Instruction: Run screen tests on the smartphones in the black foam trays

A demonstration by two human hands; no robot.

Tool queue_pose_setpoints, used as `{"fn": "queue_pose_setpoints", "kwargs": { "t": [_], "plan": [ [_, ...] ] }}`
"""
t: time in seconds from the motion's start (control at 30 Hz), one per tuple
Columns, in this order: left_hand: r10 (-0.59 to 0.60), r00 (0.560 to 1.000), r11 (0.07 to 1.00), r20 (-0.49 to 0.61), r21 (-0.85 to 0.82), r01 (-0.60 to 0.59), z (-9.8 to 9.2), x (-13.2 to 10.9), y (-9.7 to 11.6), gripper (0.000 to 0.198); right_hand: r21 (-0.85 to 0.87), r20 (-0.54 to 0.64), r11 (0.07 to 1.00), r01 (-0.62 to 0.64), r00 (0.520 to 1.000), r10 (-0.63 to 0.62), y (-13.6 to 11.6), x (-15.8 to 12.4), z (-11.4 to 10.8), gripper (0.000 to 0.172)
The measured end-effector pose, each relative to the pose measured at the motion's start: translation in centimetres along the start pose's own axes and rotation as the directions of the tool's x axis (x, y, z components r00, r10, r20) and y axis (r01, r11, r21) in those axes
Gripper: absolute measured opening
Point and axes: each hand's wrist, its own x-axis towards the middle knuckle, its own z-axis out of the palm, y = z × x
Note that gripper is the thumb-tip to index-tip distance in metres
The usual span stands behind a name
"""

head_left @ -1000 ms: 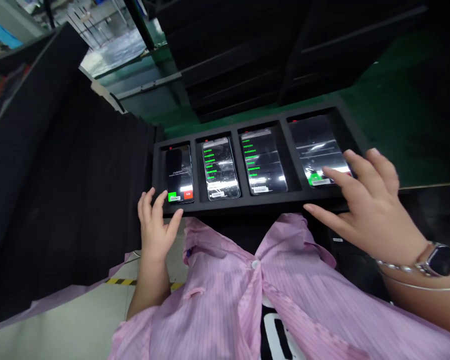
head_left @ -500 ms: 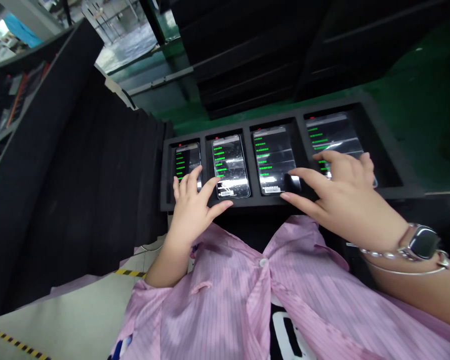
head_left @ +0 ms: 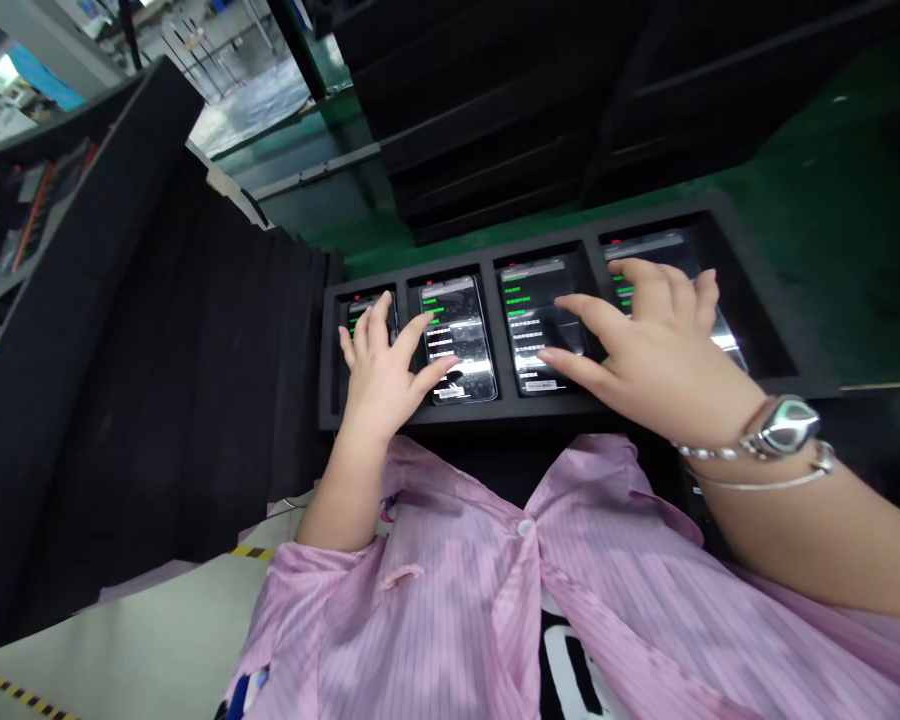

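A dark foam tray (head_left: 521, 408) holds several smartphones in separate slots, their lit screens showing lists of green and white text. My left hand (head_left: 386, 385), fingers spread, is over the leftmost phone (head_left: 356, 318). Its thumb and index finger reach over the second phone (head_left: 461, 335). My right hand (head_left: 656, 350) is spread too, with thumb and index finger over the third phone (head_left: 532, 325). Its other fingers extend over the rightmost phone (head_left: 667, 248), partly covering it. Whether the fingertips touch the glass I cannot tell. Neither hand grasps anything.
A tall stack of black foam trays (head_left: 217, 370) stands close on the left, the front one with items in its slots (head_left: 34, 215). More black stacked material (head_left: 510, 110) rises beyond the phone tray. Green surface (head_left: 817, 230) shows at the right.
Both hands have moved forward, farther up the screens, and my right hand also slightly left. On the second and third phones, several lower list lines have turned from green to white.
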Motion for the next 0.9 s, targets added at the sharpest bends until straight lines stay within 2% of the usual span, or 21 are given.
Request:
{"fn": "queue_pose_setpoints", "kwargs": {
  "t": [0.1, 0.23, 0.57, 0.6, 0.67, 0.77, 0.83, 0.9],
  "plan": [
    [0.048, 0.997, 0.999, -0.053, 0.018, -0.047, 0.2, -1.0, 0.1, 0.061, 0.039, 0.011, 0.997, 0.072, 0.997, -0.072, -1.6, -1.2, -0.2, 0.059],
    [0.073, 0.997, 0.997, -0.012, 0.019, -0.073, 0.5, -1.3, 0.1, 0.06, 0.043, 0.001, 0.985, 0.166, 0.986, -0.166, -2.4, -2.0, 0.5, 0.063],
    [0.079, 0.997, 0.997, 0.01, 0.008, -0.079, 0.6, -0.3, -0.1, 0.058, -0.019, 0.1, 0.98, 0.196, 0.976, -0.193, -2.3, -0.9, 0.9, 0.062],
    [0.094, 0.995, 0.996, -0.013, -0.007, -0.094, 0.4, -0.3, -0.3, 0.058, -0.016, 0.101, 0.981, 0.192, 0.977, -0.189, -2.2, -0.9, 0.7, 0.062],
    [0.125, 0.984, 0.99, -0.127, -0.046, -0.132, -0.4, -0.7, -1.0, 0.059, 0.001, 0.084, 0.985, 0.172, 0.982, -0.172, -1.6, -1.2, 0.0, 0.061],
    [0.076, 0.95, 0.989, -0.302, -0.098, -0.11, -2.2, -2.2, -2.9, 0.058, 0.007, 0.031, 0.996, 0.093, 0.995, -0.093, -0.3, -2.3, -1.6, 0.064],
    [-0.006, 0.951, 0.992, -0.31, -0.122, -0.034, -3.2, -3.4, -4.3, 0.055, -0.038, -0.005, 0.999, 0.008, 1.0, -0.008, 1.0, -3.4, -2.4, 0.07],
    [-0.075, 0.96, 0.991, -0.269, -0.129, 0.041, -3.6, -4.5, -5.4, 0.054, -0.098, -0.005, 0.993, -0.059, 0.998, 0.058, 2.5, -4.4, -2.6, 0.078]
  ]
}}
